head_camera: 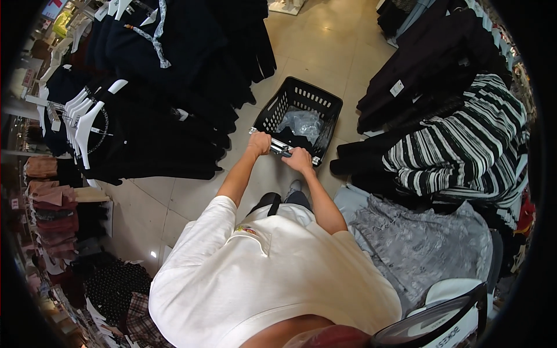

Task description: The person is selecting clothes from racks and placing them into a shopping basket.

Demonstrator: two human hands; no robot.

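Both my hands grip the near end of a black plastic shopping basket [319, 92] that stands in front of me over the floor. My left hand [260, 143] is closed around the left part of its handle bar [277, 146], which looks metallic. Farther right on the same bar, my right hand [299, 159] is closed too, its fingers over a dark section. Inside the basket lie a clear plastic bag [303, 123] and some black cloth [294, 138], partly hidden by the rim and bar.
Black garments [161, 135] on white hangers [89, 130] line the left side. On the right hang dark clothes, a black-and-white striped garment [461, 143] and a grey patterned one [417, 243]. Tiled floor [322, 48] runs between the racks.
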